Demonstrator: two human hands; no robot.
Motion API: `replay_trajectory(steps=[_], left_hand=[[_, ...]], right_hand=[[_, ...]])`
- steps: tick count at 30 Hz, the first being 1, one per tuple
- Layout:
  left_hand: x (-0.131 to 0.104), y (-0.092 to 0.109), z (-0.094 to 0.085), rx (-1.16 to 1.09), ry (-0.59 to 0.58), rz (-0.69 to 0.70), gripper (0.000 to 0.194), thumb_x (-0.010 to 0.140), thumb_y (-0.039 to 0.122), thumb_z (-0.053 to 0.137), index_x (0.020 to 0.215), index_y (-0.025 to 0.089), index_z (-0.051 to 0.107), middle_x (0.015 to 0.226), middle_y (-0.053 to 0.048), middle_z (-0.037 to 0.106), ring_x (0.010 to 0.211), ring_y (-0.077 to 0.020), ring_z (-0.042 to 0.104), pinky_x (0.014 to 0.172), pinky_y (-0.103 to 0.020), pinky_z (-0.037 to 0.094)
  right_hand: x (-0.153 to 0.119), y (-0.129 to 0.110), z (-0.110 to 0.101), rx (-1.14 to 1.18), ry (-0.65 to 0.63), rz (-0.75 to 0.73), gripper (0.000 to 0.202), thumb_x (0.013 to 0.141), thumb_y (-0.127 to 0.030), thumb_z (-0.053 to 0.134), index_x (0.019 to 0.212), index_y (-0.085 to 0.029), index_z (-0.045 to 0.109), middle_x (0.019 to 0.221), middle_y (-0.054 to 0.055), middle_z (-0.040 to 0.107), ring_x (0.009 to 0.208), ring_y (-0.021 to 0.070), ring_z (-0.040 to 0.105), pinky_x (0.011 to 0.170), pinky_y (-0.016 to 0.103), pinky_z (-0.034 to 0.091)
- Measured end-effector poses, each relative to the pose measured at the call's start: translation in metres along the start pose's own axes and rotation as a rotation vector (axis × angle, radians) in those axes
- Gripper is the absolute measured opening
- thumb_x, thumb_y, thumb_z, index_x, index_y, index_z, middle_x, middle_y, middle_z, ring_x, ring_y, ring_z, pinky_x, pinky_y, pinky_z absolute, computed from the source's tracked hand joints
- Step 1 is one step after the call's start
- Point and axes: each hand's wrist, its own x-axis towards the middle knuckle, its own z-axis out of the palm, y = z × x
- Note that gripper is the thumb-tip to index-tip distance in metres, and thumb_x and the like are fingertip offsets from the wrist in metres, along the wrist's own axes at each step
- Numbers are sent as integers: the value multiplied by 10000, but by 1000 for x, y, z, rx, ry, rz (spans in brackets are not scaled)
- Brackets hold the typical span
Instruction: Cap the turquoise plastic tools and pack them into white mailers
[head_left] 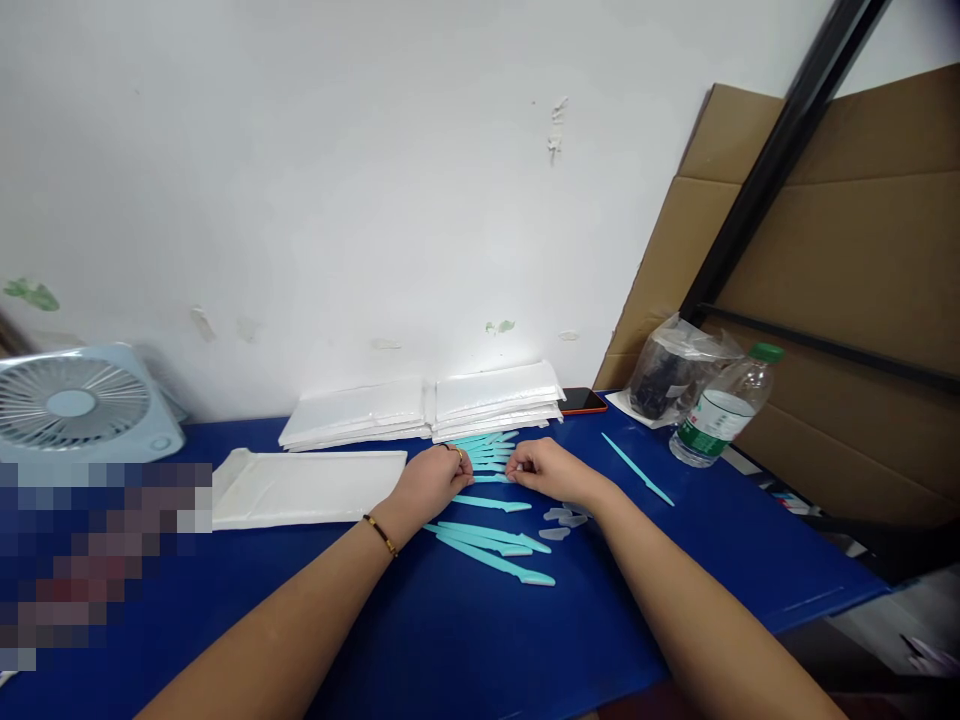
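Between my two hands lies a turquoise eyebrow razor (491, 479). The closed fingers of my left hand (435, 480) pinch its left end, and those of my right hand (551, 470) pinch its right end. Just beyond the fingers, several more turquoise razors (487, 452) are fanned out side by side. Nearer to me, a single razor (499, 505) and a loose group of razors (495, 562) rest with their blade ends pointing right. Several small translucent blade covers (555, 533) are scattered beside my right forearm.
White padded packets (360, 412) are stacked along the wall; another packet (315, 488) lies flat at left. A phone (583, 401), a lone razor (637, 468), a water bottle (720, 415) and a bagged dark item (656, 375) are at right. A fan (82, 405) stands far left.
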Motion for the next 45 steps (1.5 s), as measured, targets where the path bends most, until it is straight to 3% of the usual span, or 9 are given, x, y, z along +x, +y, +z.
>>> replay_trajectory(steps=[4,9,12,27,31,34,39,41,45], left_hand=[[-1,1,-5,3,99,4,145,788,293,555,861,198,636,913,-26,631,829,-169,560,700,-245,394],[-3,-1,-14,-161,-143,138,231,700,397,649,842,215,663,813,-2,637,728,-136,564,611,-204,393],[-3,-3,-13,-195,-198,114,174,716,356,634,786,204,678,730,5,642,667,-117,563,567,-187,379],[-1,0,-2,-103,-94,62,117,765,278,577,753,198,660,768,1,642,681,-123,557,593,-210,379],[-2,3,-5,-63,-9,37,137,773,298,575,837,200,646,871,-19,637,796,-157,564,684,-237,406],[-6,8,-13,-161,-46,60,229,758,386,589,883,201,641,894,-26,630,816,-160,568,690,-233,419],[-9,15,-17,-338,-392,144,260,693,425,641,828,204,663,771,4,646,672,-117,574,550,-183,403],[-8,13,-14,-293,-387,125,189,703,366,633,787,200,666,723,8,644,637,-111,564,533,-183,387],[-4,7,-8,-135,-172,65,143,759,278,543,732,196,657,703,1,643,642,-118,554,559,-203,367]], right_hand=[[-8,5,-18,8,91,75,149,735,-247,583,803,-158,681,715,28,646,617,118,545,568,207,388],[-32,14,-45,112,-255,106,230,619,-351,700,753,-164,705,680,11,654,563,112,541,499,194,376],[-32,13,-42,69,-332,106,248,577,-357,728,741,-170,724,675,10,661,554,112,540,485,192,364],[-6,-3,0,120,-90,63,132,716,-220,577,741,-158,691,637,17,649,554,113,593,533,188,431],[-9,-2,-13,93,-4,96,142,711,-239,590,769,-161,693,644,20,652,561,118,586,547,203,428],[-25,7,-39,65,-57,136,157,668,-279,640,764,-173,704,668,14,658,585,123,571,532,203,406],[-44,26,-60,81,-360,319,232,536,-277,721,746,-178,711,592,-2,634,530,128,543,462,202,383],[-42,30,-55,112,-373,371,205,558,-260,690,745,-177,705,582,-1,631,514,128,541,449,203,386],[-29,26,-39,90,-196,341,177,638,-286,626,750,-168,695,613,16,640,523,123,547,474,206,393]])
